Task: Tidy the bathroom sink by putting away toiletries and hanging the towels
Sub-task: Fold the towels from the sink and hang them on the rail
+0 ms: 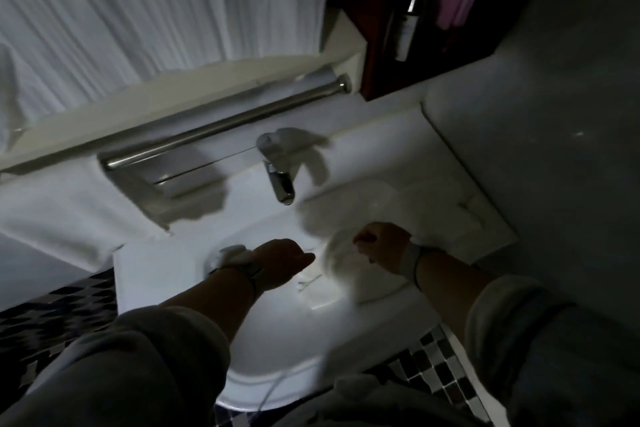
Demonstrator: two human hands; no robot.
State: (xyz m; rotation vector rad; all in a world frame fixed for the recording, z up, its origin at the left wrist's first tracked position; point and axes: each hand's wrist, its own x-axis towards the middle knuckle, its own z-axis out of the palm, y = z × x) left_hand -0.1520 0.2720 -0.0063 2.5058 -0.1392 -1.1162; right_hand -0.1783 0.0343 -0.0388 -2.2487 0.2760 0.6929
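Observation:
The scene is dim and blurred. My left hand hovers over the white sink basin, back of the hand up, its fingers hidden beneath. A small white round item lies by its wrist. My right hand is curled like a fist at the basin's right rim and grips a translucent round thing, smeared by motion. Cotton swabs and a flat white packet lie in the basin between my hands. One white towel is draped over the counter at left. Another towel hangs above.
A chrome faucet stands behind the basin, with a steel towel bar above it. A dark shelf at top right holds a dark bottle and a pink bottle. Folded white cloth lies on the right counter. Checkered tiles are below.

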